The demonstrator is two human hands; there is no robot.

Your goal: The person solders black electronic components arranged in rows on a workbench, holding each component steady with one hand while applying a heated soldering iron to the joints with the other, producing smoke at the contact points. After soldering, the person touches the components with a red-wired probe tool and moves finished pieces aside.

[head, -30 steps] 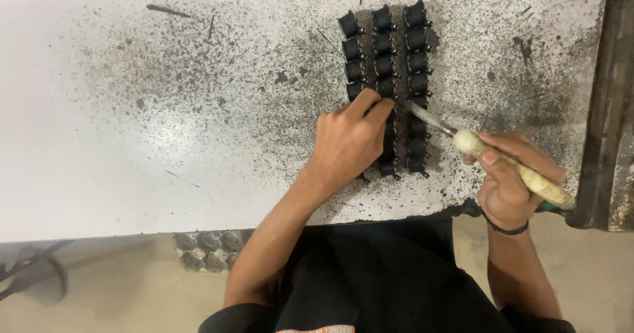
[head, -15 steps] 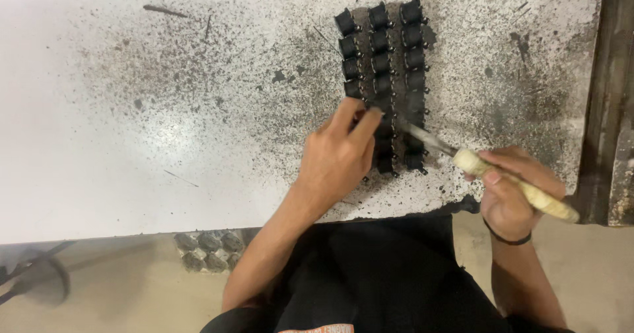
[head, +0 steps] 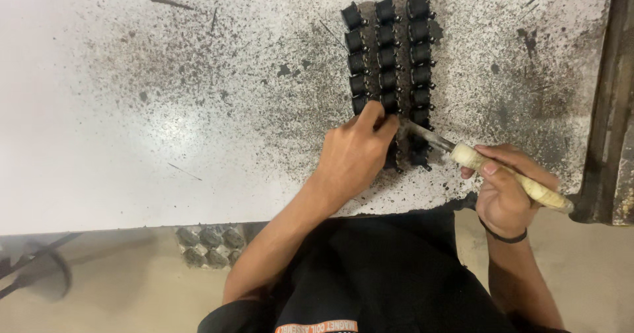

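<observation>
Nearest the camera is the person's dark garment (head: 370,273), filling the lower centre of the view. Beside it, low on the left, a patch of patterned floor tile (head: 208,246) shows under the table edge.

The right hand (head: 505,194) sits at the near right edge of the white speckled table (head: 132,141). Its fingers are closed around the pale wrapped handle of a thin tool (head: 489,168). A dark band (head: 505,235) circles the wrist. The handle runs down and right past the hand; the slim metal shaft runs up and left toward the left hand. The tip of the shaft ends at the near end of the component rows, just beside the left fingertips (head: 386,123). Whether the tip touches a part cannot be told.

The left hand (head: 353,158) lies palm down on the table, just left of the tool shaft. Its fingers are curled and pressed onto the nearest black components; it covers them, so whether it actually grips one cannot be told.

The black components (head: 389,49) stand in three parallel rows running away from the person, in the upper centre of the table. The nearest parts of the rows lie under and beside the left hand. The table around the rows is stained with dark speckles.

At the far right, a dark metal frame (head: 611,102) runs along the table edge.
</observation>
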